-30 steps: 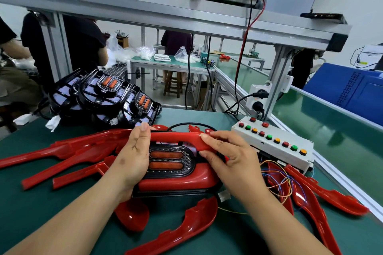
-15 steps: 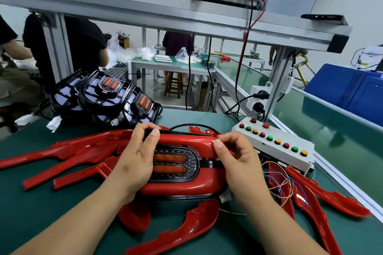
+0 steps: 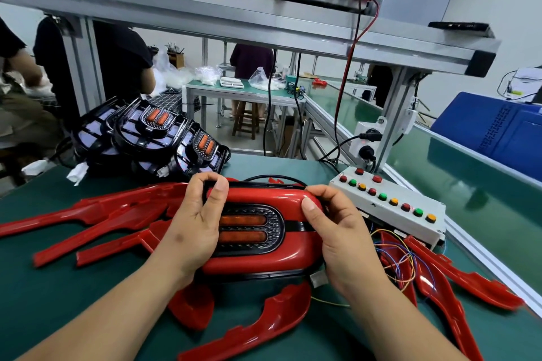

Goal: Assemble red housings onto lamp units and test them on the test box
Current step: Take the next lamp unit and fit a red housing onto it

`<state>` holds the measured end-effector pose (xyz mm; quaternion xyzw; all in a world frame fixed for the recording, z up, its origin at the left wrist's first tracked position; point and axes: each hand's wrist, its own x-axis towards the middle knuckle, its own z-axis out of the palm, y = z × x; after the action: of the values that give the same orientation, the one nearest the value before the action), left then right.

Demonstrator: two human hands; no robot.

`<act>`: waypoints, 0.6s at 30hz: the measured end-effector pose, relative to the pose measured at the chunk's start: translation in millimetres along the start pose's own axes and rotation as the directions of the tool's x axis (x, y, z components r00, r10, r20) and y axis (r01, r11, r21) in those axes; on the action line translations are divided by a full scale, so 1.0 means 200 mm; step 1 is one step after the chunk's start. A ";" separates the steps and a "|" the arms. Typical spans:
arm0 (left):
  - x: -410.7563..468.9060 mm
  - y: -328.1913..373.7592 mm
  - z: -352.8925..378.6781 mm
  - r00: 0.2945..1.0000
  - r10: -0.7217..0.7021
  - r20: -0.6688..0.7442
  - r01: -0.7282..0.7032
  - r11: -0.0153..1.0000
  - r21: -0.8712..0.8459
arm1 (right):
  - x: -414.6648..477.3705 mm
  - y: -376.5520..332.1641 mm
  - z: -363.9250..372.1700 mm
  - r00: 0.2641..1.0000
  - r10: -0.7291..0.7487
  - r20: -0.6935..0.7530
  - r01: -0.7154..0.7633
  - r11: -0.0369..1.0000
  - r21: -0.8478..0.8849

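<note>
1 red housing (image 3: 264, 195) lies over a lamp unit (image 3: 249, 227) on the tabletop (image 3: 44, 287), just left of the test box (image 3: 390, 202). The left hand (image 3: 195, 223) and right hand (image 3: 337, 226) each grip its upper edge, thumbs pressing its face — seating appears unfinished. Testing remains — bare lamp units (image 3: 152, 138) and loose housings (image 3: 96, 214) wait.

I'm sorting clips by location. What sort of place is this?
Most likely a factory assembly line for vehicle lamps: a green conveyor belt runs beside the bench, a push-button test box sits wired up, and loose red housings and black lamp units lie piled for assembly.
</note>
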<state>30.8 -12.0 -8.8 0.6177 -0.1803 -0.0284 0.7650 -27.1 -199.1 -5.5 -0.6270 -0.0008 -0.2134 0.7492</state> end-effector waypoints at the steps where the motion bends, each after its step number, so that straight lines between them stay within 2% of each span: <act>1: 0.00 0.00 0.00 1.000 0.004 0.010 -0.004 1.000 -0.005 | 0.00 0.00 0.00 1.000 -0.001 -0.014 0.000 1.000 -0.014; 6: -0.01 -0.01 0.00 0.998 0.058 0.014 -0.059 0.997 0.048 | 0.00 0.01 -0.01 0.997 0.000 -0.071 -0.005 0.997 -0.076; 9: -0.01 -0.01 0.00 0.998 0.057 0.013 -0.058 0.997 0.055 | 0.00 0.02 0.00 0.987 -0.115 -0.109 0.093 0.977 -0.192; 12: -0.01 -0.01 -0.01 0.999 0.033 0.016 -0.033 0.999 -0.007 | 0.01 0.02 0.01 0.971 -0.192 -0.145 0.149 0.953 -0.265; 15: -0.01 -0.01 -0.01 0.999 0.031 0.016 -0.030 0.999 -0.032 | 0.01 0.02 0.02 0.979 -0.145 -0.143 0.096 0.948 -0.305; 18: -0.01 -0.01 -0.01 1.000 0.030 -0.004 -0.030 0.997 -0.075 | -0.01 0.02 0.02 0.994 -0.070 -0.085 0.047 0.970 -0.240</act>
<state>30.6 -10.0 -11.2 0.5857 -0.1874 -0.0229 0.7882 -26.5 -194.4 -8.3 -0.7013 0.0409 -0.2628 0.6614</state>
